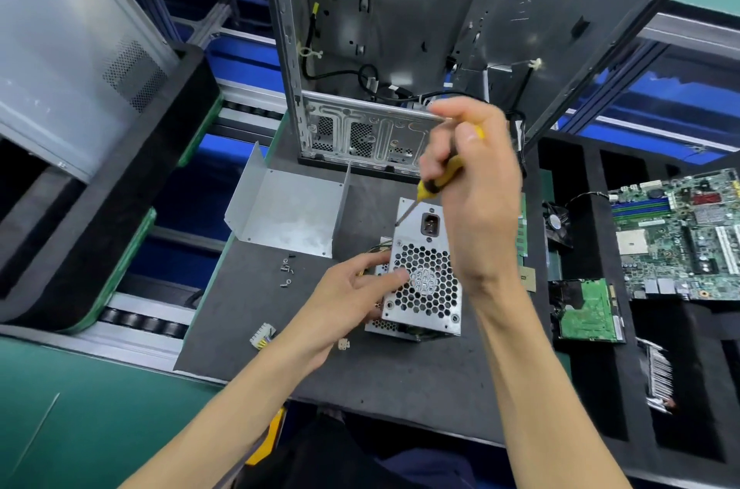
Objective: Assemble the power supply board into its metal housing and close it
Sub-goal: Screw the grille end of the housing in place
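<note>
Power supply housing [426,272] standing on surface [360,364], fan grille up. Left hand [352,294] bracing it, fingers lying flat. Right hand [472,184] gripping yellow screwdriver [434,184], tip nearing upper-left corner hole. Step: fastening. Next: seating tip squarely. Cover [288,208] and loose screws [287,270] waiting alongside.

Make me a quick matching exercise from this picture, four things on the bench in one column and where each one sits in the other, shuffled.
Things:
1. screwdriver
2. loose screws
3. housing cover
4. motherboard

Places:
A. black foam tray, far right
B. gripped in the right hand
C. on the mat, beyond the screws
D. on the mat, left of the left hand

Pairs: 1-B, 2-D, 3-C, 4-A
</note>
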Demonstrator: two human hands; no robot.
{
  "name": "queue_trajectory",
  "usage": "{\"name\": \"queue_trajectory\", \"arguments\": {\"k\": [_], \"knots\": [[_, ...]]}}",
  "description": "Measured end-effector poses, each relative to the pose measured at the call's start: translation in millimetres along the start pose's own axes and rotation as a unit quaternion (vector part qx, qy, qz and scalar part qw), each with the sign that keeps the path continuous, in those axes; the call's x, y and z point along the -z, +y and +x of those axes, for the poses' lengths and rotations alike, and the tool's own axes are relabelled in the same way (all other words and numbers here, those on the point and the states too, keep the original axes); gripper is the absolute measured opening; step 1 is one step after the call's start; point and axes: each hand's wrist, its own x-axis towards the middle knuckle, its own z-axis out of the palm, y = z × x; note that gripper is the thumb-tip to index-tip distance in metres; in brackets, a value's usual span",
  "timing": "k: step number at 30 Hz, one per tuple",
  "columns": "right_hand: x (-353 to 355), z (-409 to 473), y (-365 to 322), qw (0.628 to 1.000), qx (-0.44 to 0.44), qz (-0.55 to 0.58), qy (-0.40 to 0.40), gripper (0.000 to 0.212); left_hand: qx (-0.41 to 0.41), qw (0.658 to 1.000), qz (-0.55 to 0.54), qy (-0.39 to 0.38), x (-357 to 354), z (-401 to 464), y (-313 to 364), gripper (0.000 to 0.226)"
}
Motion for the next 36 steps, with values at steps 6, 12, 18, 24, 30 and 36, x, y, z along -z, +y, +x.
{"name": "queue_trajectory", "arguments": {"k": [6, 12, 18, 24, 30, 36], "knots": [[7.8, 14.3, 5.7, 0.959, -0.099, 0.244, 0.109, 0.017, -0.065, 0.946, 0.204, 0.241, 66.6, 5.0, -34.5, 0.011], [-1.9, 4.3, 27.9, 0.912, -0.206, 0.322, 0.148, 0.012, -0.075, 0.836, 0.448, 0.307, 108.3, 12.2, -84.9, 0.015], [-2.4, 0.9, 32.5, 0.896, -0.225, 0.349, 0.157, 0.011, -0.097, 0.810, 0.503, 0.285, 109.9, 15.7, -85.8, 0.007], [14.5, -0.9, 27.8, 0.886, -0.206, 0.369, 0.190, 0.011, -0.120, 0.951, 0.135, 0.250, 69.1, -5.5, -28.5, 0.010], [38.7, -8.2, 16.7, 0.866, -0.161, 0.413, 0.230, 0.014, -0.210, 0.969, -0.092, 0.095, 15.6, -24.1, 31.4, 0.019], [54.0, -21.2, 6.9, 0.864, -0.129, 0.419, 0.248, 0.017, -0.188, 0.975, -0.095, 0.066, -8.6, -21.0, 35.9, 0.028]]}}
